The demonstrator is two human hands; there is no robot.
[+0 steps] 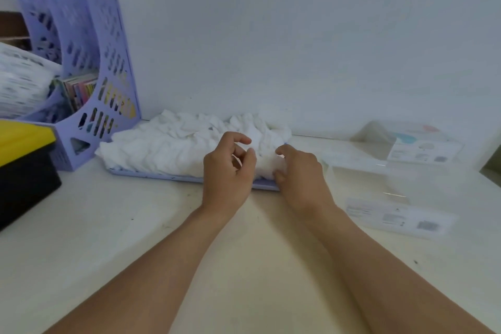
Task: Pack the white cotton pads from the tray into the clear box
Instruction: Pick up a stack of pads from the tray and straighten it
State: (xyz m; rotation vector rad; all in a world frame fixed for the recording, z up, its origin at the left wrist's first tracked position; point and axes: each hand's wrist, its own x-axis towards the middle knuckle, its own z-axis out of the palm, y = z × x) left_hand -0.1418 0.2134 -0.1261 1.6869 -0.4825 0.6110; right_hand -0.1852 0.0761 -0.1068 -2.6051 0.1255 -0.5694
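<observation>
A loose heap of white cotton pads [176,144] covers a flat lilac tray [162,177] against the wall. My right hand [299,173] grips a bunch of pads [267,164] at the tray's near right corner. My left hand [230,168] hovers just left of that bunch, its fingers curled and apart, with nothing clearly in it. The clear box [379,179] stands open on the table to the right of the tray, apart from both hands. A clear lid with a printed label [401,217] lies in front of it.
A lilac perforated file holder [105,84] with booklets stands at the back left. A yellow and black case [24,160] sits at the left edge. Another clear labelled box [417,144] rests behind the open one. Cream tabletop [135,225] spreads in front.
</observation>
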